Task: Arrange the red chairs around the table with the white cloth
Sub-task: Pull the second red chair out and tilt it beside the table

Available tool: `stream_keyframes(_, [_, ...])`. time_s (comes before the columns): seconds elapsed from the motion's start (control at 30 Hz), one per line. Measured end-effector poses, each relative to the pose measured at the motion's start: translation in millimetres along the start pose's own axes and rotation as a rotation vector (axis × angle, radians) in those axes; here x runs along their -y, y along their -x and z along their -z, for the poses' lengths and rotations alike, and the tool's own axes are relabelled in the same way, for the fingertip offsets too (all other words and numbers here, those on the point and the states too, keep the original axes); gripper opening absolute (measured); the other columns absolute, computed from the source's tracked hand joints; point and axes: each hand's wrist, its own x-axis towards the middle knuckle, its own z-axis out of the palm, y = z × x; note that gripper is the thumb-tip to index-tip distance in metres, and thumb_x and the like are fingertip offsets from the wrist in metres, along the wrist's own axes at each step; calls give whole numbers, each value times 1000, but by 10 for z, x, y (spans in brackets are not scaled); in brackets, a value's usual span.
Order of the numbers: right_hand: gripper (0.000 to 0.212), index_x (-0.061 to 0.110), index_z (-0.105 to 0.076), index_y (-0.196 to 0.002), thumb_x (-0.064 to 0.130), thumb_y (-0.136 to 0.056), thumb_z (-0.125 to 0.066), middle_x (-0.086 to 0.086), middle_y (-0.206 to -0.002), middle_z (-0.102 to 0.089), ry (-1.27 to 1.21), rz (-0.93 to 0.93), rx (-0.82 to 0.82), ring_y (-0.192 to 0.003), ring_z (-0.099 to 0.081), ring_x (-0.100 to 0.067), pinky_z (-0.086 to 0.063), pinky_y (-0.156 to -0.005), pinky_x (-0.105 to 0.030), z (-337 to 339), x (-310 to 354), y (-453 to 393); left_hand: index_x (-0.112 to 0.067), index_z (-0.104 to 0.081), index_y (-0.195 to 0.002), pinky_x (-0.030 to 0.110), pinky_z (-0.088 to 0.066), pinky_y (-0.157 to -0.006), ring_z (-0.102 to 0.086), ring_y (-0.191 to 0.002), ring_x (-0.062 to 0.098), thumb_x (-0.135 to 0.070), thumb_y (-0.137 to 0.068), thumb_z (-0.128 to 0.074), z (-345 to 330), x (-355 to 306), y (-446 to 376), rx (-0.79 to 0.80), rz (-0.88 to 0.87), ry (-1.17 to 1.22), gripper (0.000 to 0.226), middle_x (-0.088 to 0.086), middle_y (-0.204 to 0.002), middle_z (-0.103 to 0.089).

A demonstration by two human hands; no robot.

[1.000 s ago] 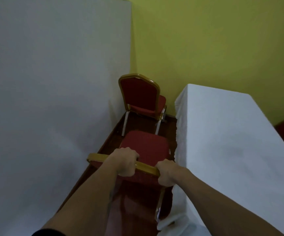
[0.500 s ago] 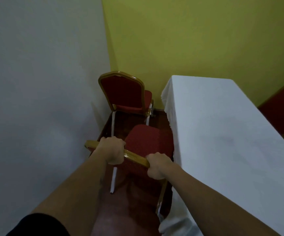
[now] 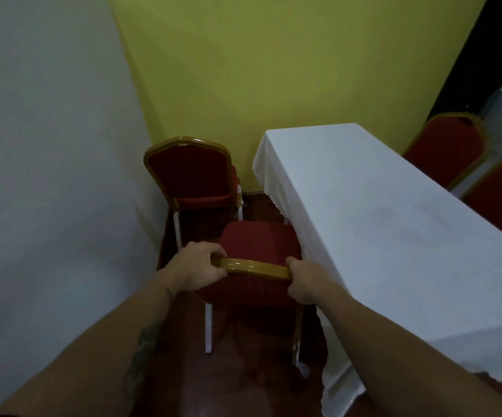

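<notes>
Both hands closed on gold top rail of near red chair [image 3: 258, 245]: left grip [image 3: 197, 267], right grip [image 3: 305, 281]. Chair stood beside desk [image 3: 394, 224] w/ white cloth, seat edge apparently touching cloth. 2nd red chair [image 3: 191, 173] ahead by yellow wall. Two more chairs [image 3: 454, 149] at desk's far side.

Both hands closed on the gold top rail of the near red chair [image 3: 261, 251]: left hand [image 3: 197, 267] at the rail's left end, fingers [image 3: 213, 251] curled over it; right hand [image 3: 305, 281] at the right end. Just beyond the fingers, the red seat, touching the white cloth of the desk [image 3: 394, 236] on the right. Farther ahead, a second red chair [image 3: 191, 173] against the yellow wall [image 3: 273, 70]. Well right of the fingers, across the desk, two more red chairs [image 3: 448, 149].
</notes>
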Motion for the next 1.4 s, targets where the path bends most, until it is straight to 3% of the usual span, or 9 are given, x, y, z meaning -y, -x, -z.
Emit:
stream_keyframes(0.1, [49, 15, -46, -135, 19, -89, -62, -12, -124, -63, 7, -66, -29, -111, -64, -33, -51, -84, -38, -56, 84, 56, -21, -71, -108, 32, -49, -79, -60, -91, 14, -38, -90, -59, 6, 264, 154, -257, 100, 95, 27, -7, -99, -65])
stream_keyframes(0.17, [42, 14, -47, -129, 19, -89, -61, -12, -123, -64, 11, -88, -45, -111, -64, -33, -49, -85, -38, -85, 146, 89, -16, -67, -109, 41, -52, -84, -60, -95, 25, -49, -84, -43, -54, 360, 170, -434, 262, 103, 49, 4, -105, -66])
stream_keyframes(0.27, [39, 14, -48, -124, 20, -89, -62, -12, -119, -64, 13, -122, -50, -107, -65, -33, -48, -80, -37, -137, 221, 154, -15, -48, -142, 54, -41, -105, -43, -129, 41, -57, -88, -33, -153, 100, 152, -289, 637, 268, 70, 18, -146, -39])
stream_keyframes(0.4, [42, 13, -46, -128, 20, -91, -63, -11, -114, -61, 9, -140, -58, -105, -64, -34, -46, -74, -38, -204, 348, 269, -16, -28, -155, 58, -28, -113, -13, -148, 46, -49, -91, -53, -291, -514, 52, -181, 773, 509, 76, 21, -163, 18])
stream_keyframes(0.5, [48, 11, -44, -133, 20, -90, -64, -14, -120, -63, 28, -152, -65, -108, -65, -36, -47, -74, -39, -275, 408, 363, -13, -29, -152, 57, -28, -115, 1, -150, 50, -34, -81, -66, -458, -568, -5, -205, 753, 492, 83, 23, -160, 31])
stream_keyframes(0.7, [53, 14, -48, -140, 27, -90, -62, -14, -121, -65, 118, -59, -32, -106, -65, -36, -49, -75, -39, -253, 577, 452, -11, -32, -149, 53, -41, -104, -4, -148, 53, -26, -77, -68, -465, -339, 0, -268, 633, 394, 82, 23, -161, 24])
stream_keyframes(1.23, [37, 13, -55, -123, 39, -97, -61, -10, -112, -62, 44, 11, 34, -88, -57, -25, -44, -70, -36, -274, 1080, 348, -19, -14, -160, 44, -43, -108, -20, -146, 46, -34, -82, -67, 102, 317, -510, 54, 252, 211, 95, 16, -164, 19])
stream_keyframes(1.33, [41, 14, -54, -126, 40, -95, -61, -7, -110, -60, -14, -31, 94, -91, -62, -27, -49, -72, -37, -262, 1067, 242, -20, 3, -161, 38, -45, -98, -21, -147, 43, -22, -86, -67, 52, 213, -510, -72, 284, 319, 102, 15, -165, 21])
stream_keyframes(1.4, [49, 15, -53, -134, 40, -93, -63, -7, -114, -61, -57, -54, 138, -99, -65, -29, -54, -78, -38, -263, 1065, 173, -17, 11, -159, 33, -46, -84, -36, -140, 41, -13, -85, -67, -59, 119, -479, -229, 464, 436, 107, 17, -166, 15])
